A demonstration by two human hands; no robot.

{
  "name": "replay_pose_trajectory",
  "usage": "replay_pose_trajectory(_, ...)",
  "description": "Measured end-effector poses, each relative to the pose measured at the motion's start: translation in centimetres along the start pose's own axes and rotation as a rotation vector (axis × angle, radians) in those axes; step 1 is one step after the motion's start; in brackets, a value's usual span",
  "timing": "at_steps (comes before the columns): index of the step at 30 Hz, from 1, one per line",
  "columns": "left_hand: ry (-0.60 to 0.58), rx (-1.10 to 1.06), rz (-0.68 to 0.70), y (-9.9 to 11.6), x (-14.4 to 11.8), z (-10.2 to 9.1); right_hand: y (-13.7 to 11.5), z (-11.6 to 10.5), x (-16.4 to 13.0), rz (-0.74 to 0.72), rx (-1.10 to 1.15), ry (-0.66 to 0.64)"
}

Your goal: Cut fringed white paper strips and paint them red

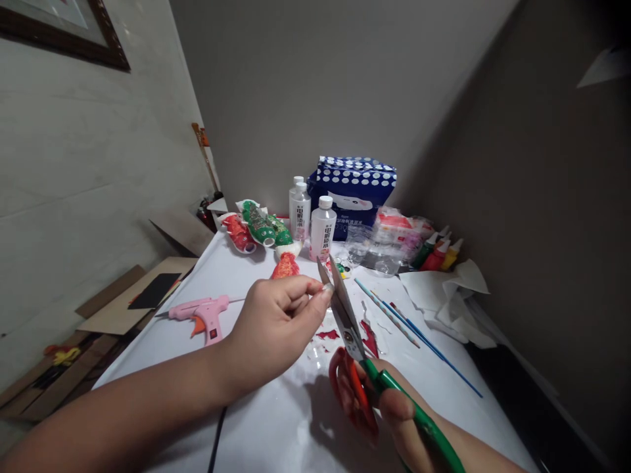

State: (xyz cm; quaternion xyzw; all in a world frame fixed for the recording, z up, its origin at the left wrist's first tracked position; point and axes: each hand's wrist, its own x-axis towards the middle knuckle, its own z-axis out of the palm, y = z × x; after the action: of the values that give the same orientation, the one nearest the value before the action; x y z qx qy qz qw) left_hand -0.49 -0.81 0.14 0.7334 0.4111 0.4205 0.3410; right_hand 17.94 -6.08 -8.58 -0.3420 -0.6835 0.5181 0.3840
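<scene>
Grey walls (305, 79), framed picture (64, 29), white table (276, 427).

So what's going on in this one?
A person is cutting at a white table. The right hand works green-handled scissors, blades open, at a small clear piece that the left hand pinches at its fingertips. Red scraps lie below the blades. A pink glue gun, white bottles and painted bottle fish sit farther back.

Glossy white table (276, 420); scissors (352, 328) with metal blades, seemingly smooth green-and-red plastic handles.
</scene>
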Motion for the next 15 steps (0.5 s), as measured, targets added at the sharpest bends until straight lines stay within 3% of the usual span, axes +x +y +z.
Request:
replay_pose_trajectory(9, 0.093, 0.033, 0.161, -0.25, -0.53, 0.39, -0.80, 0.20, 0.11, 0.000, 0.020, 0.009)
replay_pose_trajectory(15, 0.129, 0.066, 0.212, -0.55, -0.65, 0.51, -0.54, 0.15, 0.41, -0.050, -0.081, 0.032)
